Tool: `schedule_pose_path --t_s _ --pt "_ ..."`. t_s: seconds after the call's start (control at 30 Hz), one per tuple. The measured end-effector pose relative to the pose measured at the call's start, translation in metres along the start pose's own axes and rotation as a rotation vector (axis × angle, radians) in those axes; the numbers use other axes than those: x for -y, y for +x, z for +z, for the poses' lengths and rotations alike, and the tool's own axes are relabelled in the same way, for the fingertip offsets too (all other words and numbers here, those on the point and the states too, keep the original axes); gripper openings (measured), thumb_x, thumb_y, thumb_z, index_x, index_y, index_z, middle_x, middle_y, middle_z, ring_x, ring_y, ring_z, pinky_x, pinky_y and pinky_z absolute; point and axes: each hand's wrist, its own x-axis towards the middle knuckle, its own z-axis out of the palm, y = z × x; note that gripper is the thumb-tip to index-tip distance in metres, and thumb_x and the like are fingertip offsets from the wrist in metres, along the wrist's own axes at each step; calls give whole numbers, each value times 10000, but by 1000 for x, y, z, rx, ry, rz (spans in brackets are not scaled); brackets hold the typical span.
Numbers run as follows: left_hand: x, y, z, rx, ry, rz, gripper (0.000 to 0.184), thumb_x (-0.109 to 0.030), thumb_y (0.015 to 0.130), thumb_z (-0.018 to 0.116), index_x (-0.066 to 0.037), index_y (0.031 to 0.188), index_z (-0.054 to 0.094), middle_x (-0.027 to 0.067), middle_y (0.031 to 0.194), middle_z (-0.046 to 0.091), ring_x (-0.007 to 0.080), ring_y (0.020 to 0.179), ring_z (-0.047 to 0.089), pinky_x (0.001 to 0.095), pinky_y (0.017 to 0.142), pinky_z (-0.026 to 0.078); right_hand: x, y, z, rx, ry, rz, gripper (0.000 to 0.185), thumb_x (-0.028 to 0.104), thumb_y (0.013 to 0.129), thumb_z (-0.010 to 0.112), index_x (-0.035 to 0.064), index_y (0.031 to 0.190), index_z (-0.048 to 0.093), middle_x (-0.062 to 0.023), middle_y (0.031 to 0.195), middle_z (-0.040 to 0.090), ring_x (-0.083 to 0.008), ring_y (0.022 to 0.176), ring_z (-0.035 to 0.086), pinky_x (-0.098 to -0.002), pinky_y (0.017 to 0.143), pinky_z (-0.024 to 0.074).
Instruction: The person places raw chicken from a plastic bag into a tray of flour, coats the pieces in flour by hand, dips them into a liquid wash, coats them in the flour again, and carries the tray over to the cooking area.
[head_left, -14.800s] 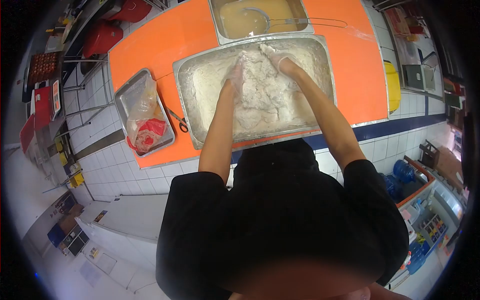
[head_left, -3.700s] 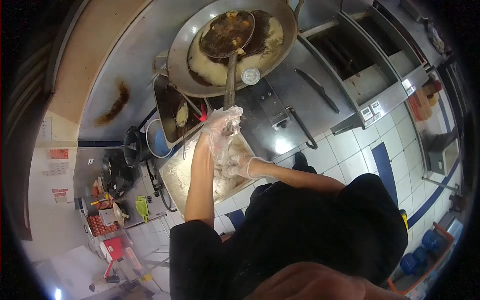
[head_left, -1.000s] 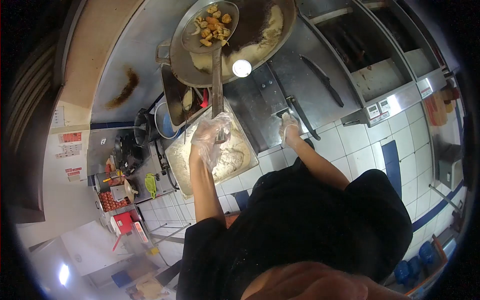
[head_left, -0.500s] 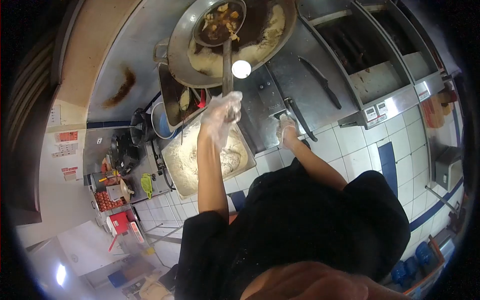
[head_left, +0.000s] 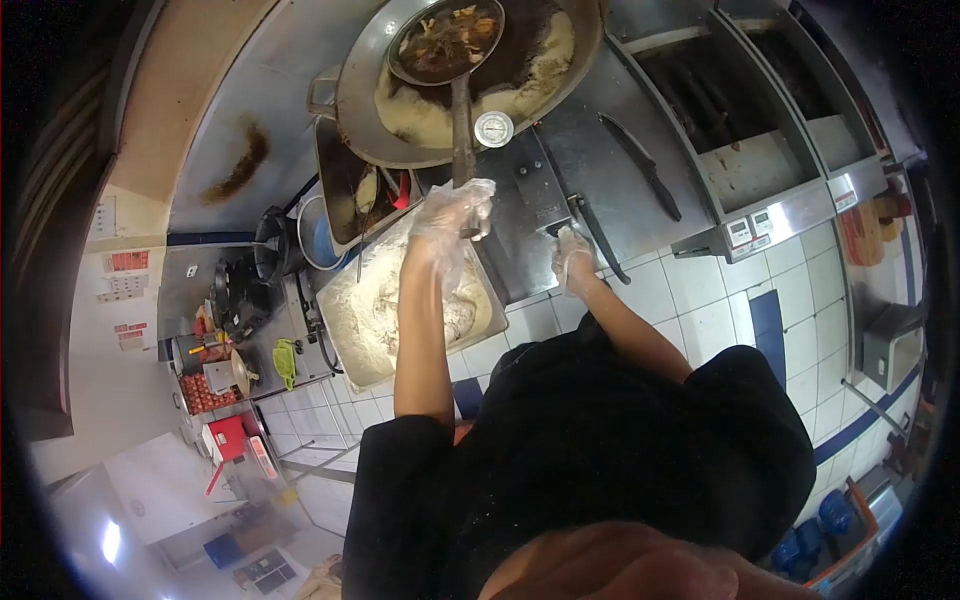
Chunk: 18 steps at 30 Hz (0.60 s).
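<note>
My left hand (head_left: 450, 215), in a clear plastic glove, is wrapped round the handle of a large round strainer (head_left: 446, 42). The strainer's bowl sits in the dark oil of a wide metal wok (head_left: 358, 110), with browned pieces in it and pale foam around. My right hand (head_left: 574, 258), gloved and dusted white, is at the front edge of the steel counter beside a black handle (head_left: 598, 240); its fingers look bent, and what they hold, if anything, is hidden. A round dial thermometer (head_left: 494, 129) is at the wok's near rim.
Below my left forearm lies a tray of white flour (head_left: 365, 325). A dark tray (head_left: 345, 190) with red-handled tongs stands left of it, near a blue-lined bucket (head_left: 322, 235). A knife (head_left: 642, 165) rests on the counter. Steel fryer wells (head_left: 745, 165) are at the right.
The strainer was lifted above the oil with its golden pieces a second ago; now it is lowered into the oil, slightly further right. My right hand has stayed at the counter edge.
</note>
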Motion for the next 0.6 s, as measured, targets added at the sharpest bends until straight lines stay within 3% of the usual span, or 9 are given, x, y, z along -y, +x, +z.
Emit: schedule_pose_path --t_s 0.23,0.27,0.6 --pt "16 -6 -8 28 105 4 157 -150 914 746 -17 992 716 14 749 627 118 604 565 288 566 459 7 1 -3 -9 -66 87 186 377 1043 562 203 987 598 23 652 519 -133 448 456 -320 398 384" --pt "6 -18 -3 6 97 13 140 -142 922 740 -10 965 726 15 749 633 113 612 564 290 565 451 12 -6 2 -16 -53 62 210 361 1024 631 184 948 550 9 678 516 -118 469 455 -279 392 339" --pt "-9 -55 -21 1 138 44 162 -151 943 725 11 961 723 25 757 635 110 651 558 291 585 435 1 1 -12 101 -46 52 230 358 1048 602 162 940 546 8 708 530 -103 491 443 -265 410 331"
